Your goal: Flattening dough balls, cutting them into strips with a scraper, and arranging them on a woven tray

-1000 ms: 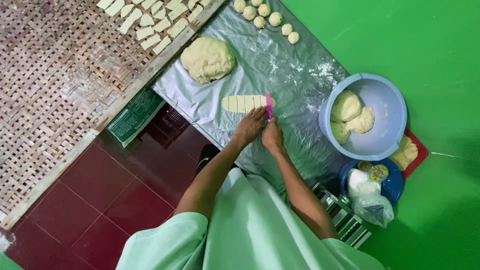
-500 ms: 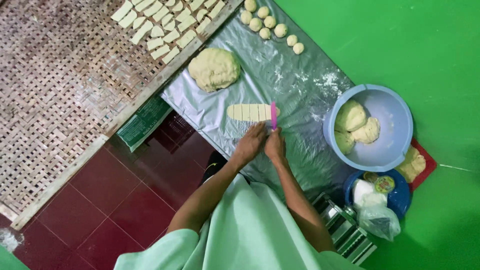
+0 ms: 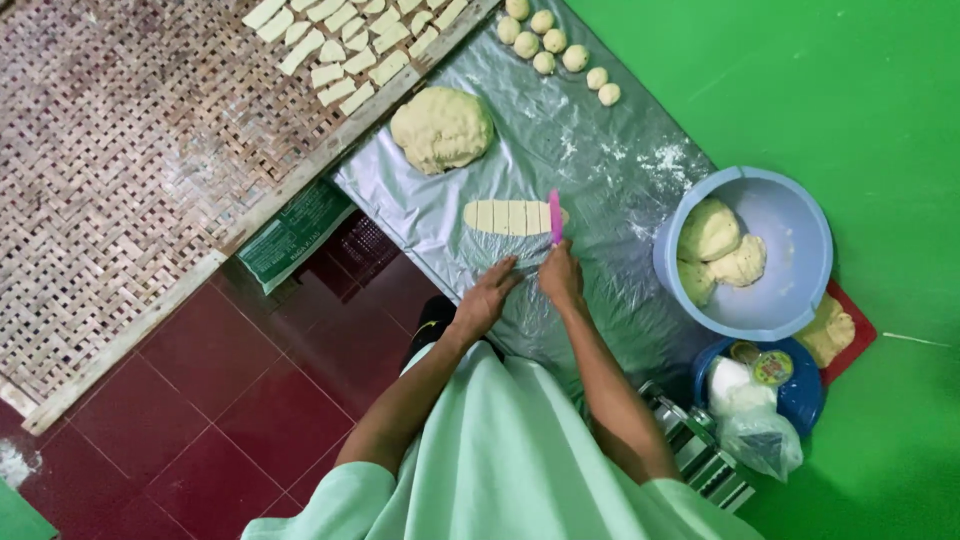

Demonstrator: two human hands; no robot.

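A flattened strip of pale dough (image 3: 505, 216) is seen lying on a sheet of clear plastic (image 3: 600, 170) spread over the floor, scored across into several equal segments. A pink cutter (image 3: 555, 216) is stood upright at the strip's right end, its blade pressed into the dough. The cutter is held by the right hand (image 3: 560, 277), whose fingers are closed around its lower part. The left hand (image 3: 490, 298) is laid just beside the strip's near edge, fingers extended and resting flat on the plastic, gripping nothing. Beyond the strip, a large rough mound of dough (image 3: 441, 128) is observed on the same sheet, well apart from the cut piece. At the far edge of the plastic, a cluster of small dough balls (image 3: 558, 45) is arranged in loose rows. To the left, a woven bamboo tray (image 3: 130, 170) is noted, its upper corner carrying rows of cut rectangular dough pieces (image 3: 345, 40). A green printed packet (image 3: 295, 232) is partly tucked between the tray's frame and the plastic sheet. To the right, a light-blue plastic basin (image 3: 790, 225) holding several dough lumps (image 3: 720, 250) is set on the green floor covering (image 3: 850, 80). Near it, a dark-blue bowl (image 3: 805, 395) with a white bag and a small round lid is recorded, touching a red board (image 3: 862, 340) that bears another dough lump. Dark red floor tiles (image 3: 220, 400) are visible beneath the person's pale green garment (image 3: 500, 470).
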